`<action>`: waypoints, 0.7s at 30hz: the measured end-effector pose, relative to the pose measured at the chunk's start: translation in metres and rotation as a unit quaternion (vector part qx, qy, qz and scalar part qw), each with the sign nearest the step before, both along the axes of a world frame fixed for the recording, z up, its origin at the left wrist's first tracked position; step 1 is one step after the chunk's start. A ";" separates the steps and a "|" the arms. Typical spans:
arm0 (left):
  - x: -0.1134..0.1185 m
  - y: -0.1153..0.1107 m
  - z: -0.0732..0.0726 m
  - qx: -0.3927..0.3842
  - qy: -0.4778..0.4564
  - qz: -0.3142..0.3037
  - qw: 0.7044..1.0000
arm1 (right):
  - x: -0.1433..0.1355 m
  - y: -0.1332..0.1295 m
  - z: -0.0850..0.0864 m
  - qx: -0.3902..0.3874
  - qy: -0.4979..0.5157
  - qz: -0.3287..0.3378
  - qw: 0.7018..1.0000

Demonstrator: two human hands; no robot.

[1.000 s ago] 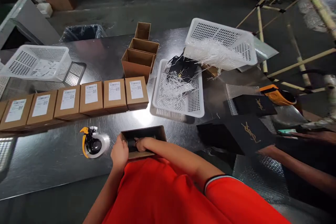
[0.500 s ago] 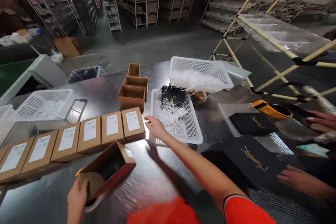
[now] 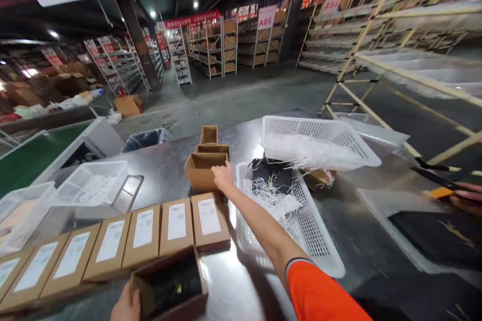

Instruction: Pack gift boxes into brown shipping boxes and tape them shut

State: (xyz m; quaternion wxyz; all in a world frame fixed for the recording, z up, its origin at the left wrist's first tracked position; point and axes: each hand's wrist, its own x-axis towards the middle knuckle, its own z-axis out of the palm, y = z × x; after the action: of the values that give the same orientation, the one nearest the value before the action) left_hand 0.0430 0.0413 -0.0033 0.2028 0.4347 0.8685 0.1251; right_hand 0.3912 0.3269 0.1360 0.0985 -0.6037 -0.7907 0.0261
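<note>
My left hand (image 3: pixel 128 305) grips the left wall of an open cardboard box (image 3: pixel 201 298) at the near edge of the table. Inside it lies a black pouch-like item (image 3: pixel 171 286) with a small gold detail. My right hand (image 3: pixel 223 176) reaches forward, its fingers closed over the right rim of an empty open cardboard box (image 3: pixel 201 176). Two more open boxes stand right behind that one, the farthest being a small box (image 3: pixel 209 134). Beside my right forearm, a white perforated basket (image 3: pixel 320 241) holds white paper shreds and a black pouch (image 3: pixel 273 175).
Closed cardboard boxes with white labels (image 3: pixel 176 220) stand in a row at the left. A second white basket (image 3: pixel 361 153) rests tilted behind the first. At far right, a co-worker's hand (image 3: pixel 470 190) is near black flat items (image 3: pixel 437 238). A pipe rack (image 3: pixel 361 100) stands beyond.
My right hand has moved forward from beside the labelled boxes to the open box's rim. The box in my left hand has turned more upright, showing its black contents. The view has tilted up.
</note>
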 end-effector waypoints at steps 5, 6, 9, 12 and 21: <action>0.011 0.010 0.034 -0.013 0.030 0.011 0.999 | 0.078 -0.104 0.058 0.209 0.083 0.073 0.972; 0.014 0.009 0.038 -0.006 0.039 0.018 0.999 | 0.097 -0.139 0.068 0.245 0.107 0.088 0.959; 0.020 0.001 0.043 0.040 0.064 0.049 0.996 | 0.148 -0.246 0.078 0.238 0.153 0.141 0.949; 0.018 -0.004 0.040 0.049 0.049 0.038 0.997 | 0.169 -0.328 0.048 0.170 0.172 0.181 0.953; 0.103 -0.028 0.075 0.245 0.056 -0.161 0.954 | 0.105 -0.397 -0.069 0.047 0.228 0.195 0.953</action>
State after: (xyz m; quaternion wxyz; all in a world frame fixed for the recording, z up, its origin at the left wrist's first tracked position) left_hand 0.1460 0.0133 0.0717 0.0591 0.6116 0.7395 0.2751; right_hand 0.4967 -0.0697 0.0671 0.2975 -0.4106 -0.8497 0.1444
